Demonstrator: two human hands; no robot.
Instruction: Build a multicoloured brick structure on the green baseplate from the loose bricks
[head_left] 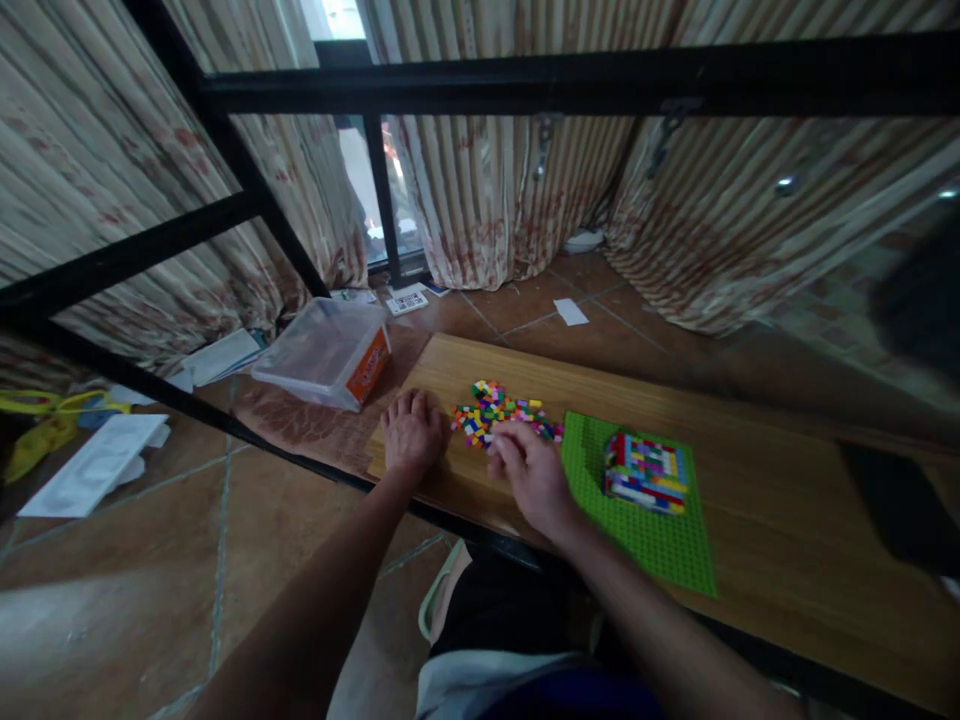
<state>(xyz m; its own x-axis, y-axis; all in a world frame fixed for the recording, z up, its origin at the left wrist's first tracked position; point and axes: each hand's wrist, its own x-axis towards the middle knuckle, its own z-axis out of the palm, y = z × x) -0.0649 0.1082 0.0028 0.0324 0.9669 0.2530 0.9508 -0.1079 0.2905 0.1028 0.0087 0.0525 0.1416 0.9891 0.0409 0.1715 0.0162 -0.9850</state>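
A loose heap of small toy building bricks (491, 408) in many colours lies on the wooden tabletop. Beside its left edge, my left hand (412, 430) rests palm down on the wood, fingers stretched forward and holding nothing. My right hand (529, 475) is at the near side of the heap, thumb and forefinger pinched together. Whatever is in that pinch is too small to make out. To the right, a green studded baseplate (660, 555) carries a blocky structure of stacked coloured bricks (645, 472).
A clear plastic bin (322, 345) with an orange label stands beyond the table's left end. Black metal frame bars (525, 95) cross above the table. A dark flat object (892, 500) lies at the right. Curtains (480, 200) hang behind, and papers (571, 312) lie on the tiled floor.
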